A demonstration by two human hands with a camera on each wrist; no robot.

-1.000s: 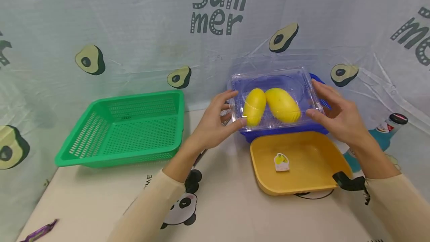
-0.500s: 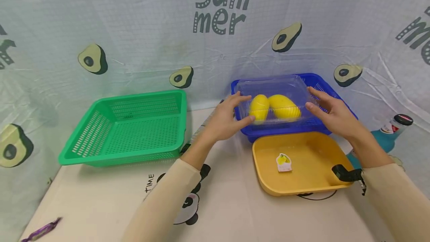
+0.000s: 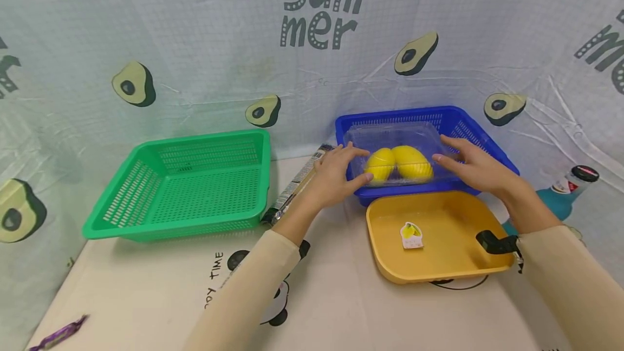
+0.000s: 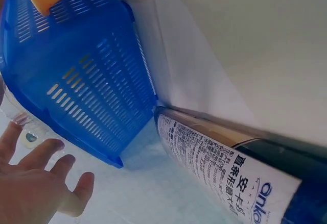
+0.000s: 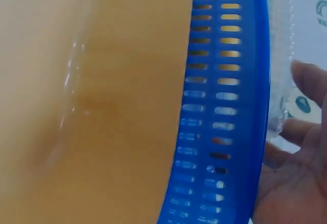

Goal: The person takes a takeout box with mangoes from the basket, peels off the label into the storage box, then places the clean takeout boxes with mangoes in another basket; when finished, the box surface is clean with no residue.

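Note:
A clear plastic box (image 3: 395, 132) with two yellow mangoes (image 3: 411, 161) inside sits low within the blue basket (image 3: 472, 129), tilted slightly. My left hand (image 3: 336, 175) grips its left end, thumb at the near corner and fingers farther back. At the opposite end my right hand (image 3: 480, 166) holds the box's edge between thumb and fingers. The left wrist view has the left hand (image 4: 36, 193) beside the basket's rim, the box mostly hidden. In the right wrist view, fingertips of the right hand (image 5: 301, 157) touch the box's clear side (image 5: 279, 55) above the rim.
In front of the blue basket stands a yellow tray (image 3: 443, 264) with a lemon sticker. A green basket (image 3: 265, 177) is at left; a long printed noodle packet (image 3: 299, 177) lies between. A blue bottle (image 3: 560, 199) stands right, a purple-wrapped sweet (image 3: 60, 333) near left.
Both hands have lowered the clear box with the mangoes from above the blue basket down into it. The basket's back rim and right side have come into view.

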